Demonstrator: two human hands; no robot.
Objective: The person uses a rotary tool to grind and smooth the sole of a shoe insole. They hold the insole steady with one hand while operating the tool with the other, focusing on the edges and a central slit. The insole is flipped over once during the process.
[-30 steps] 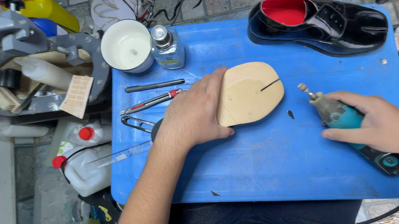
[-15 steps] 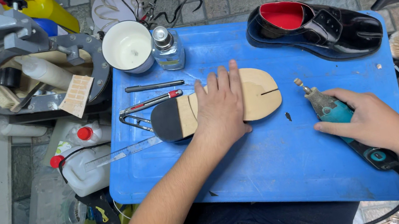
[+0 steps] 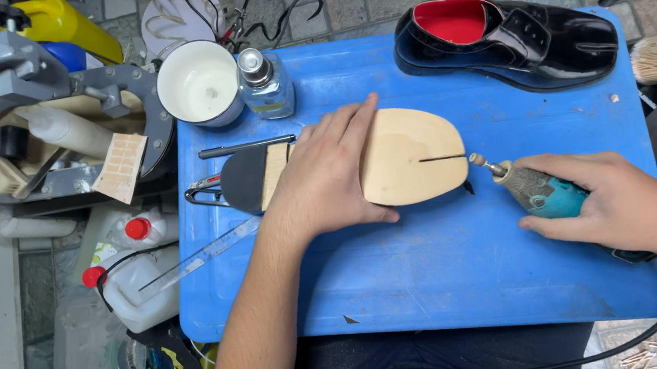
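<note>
My left hand [image 3: 333,177] lies open and flat on the tan shoe sole [image 3: 407,155], pinning it to the middle of the blue board [image 3: 464,277]; the sole's black heel end [image 3: 241,180] points left. My right hand [image 3: 617,198] grips the teal rotary tool [image 3: 540,194], its tip just beside the sole's right edge. A glossy black shoe [image 3: 515,39] sits at the far right.

A shoemaker's workshop: shoe sole [image 3: 412,165], rotary tool [image 3: 540,193], black dress shoe [image 3: 515,39].
</note>
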